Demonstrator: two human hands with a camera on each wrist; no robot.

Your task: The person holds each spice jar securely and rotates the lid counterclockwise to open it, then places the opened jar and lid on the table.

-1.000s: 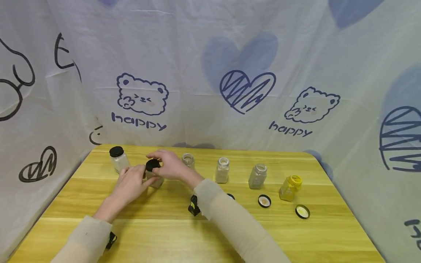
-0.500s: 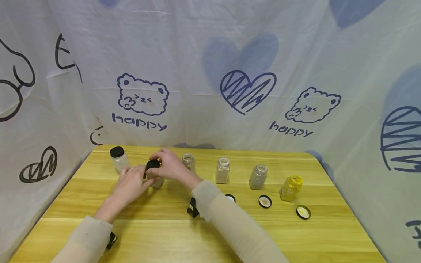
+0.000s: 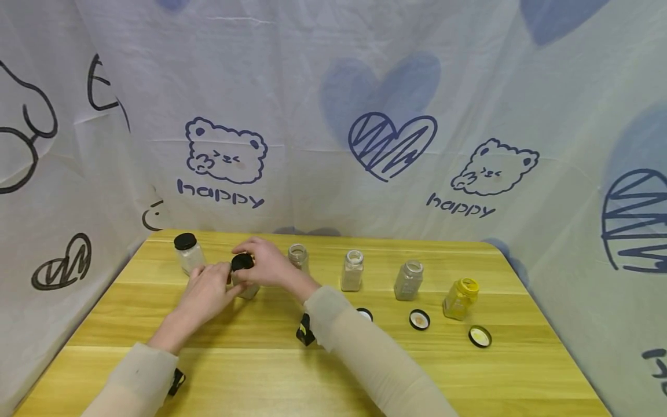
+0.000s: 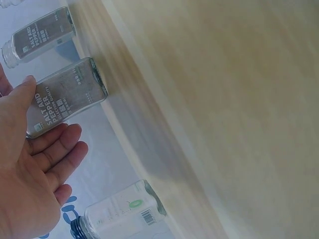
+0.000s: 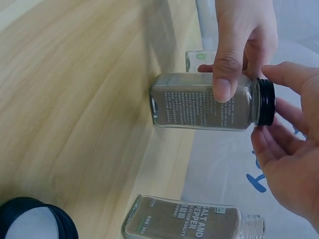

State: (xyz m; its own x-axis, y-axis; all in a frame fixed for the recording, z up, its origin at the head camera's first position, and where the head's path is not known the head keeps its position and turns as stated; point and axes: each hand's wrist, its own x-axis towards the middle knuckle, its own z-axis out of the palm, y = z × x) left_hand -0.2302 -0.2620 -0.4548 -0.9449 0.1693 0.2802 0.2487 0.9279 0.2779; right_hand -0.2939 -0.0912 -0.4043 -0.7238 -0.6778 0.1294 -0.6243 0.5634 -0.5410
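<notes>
A glass jar of grey-brown seasoning [image 5: 194, 107], printed "Salt and Pepper" in the left wrist view, stands upright on the table. My left hand [image 3: 205, 292] grips its body, thumb on the near side as the right wrist view shows. On its mouth sits a black screw lid [image 5: 267, 102], and my right hand [image 3: 268, 263] holds the lid's rim between thumb and fingers. Just left of these hands stands a jar of white contents with a black lid [image 3: 190, 255]. To the right is a lidless jar of the same seasoning [image 5: 184, 219], partly behind my right forearm in the head view.
Further right along the row stand more lidless jars: one pale [image 3: 352, 272], one greyish [image 3: 409, 281], one yellow [image 3: 460, 300]. Black lids lie upturned before them, including one with a brownish inside [image 3: 419, 319] and one yellowish [image 3: 479, 336]. A printed cloth [image 3: 312, 191] hangs behind the table.
My right wrist and sleeve have shifted slightly left, uncovering more of a lid on the table. My right fingers have moved a little around the black lid; the left hand stays put.
</notes>
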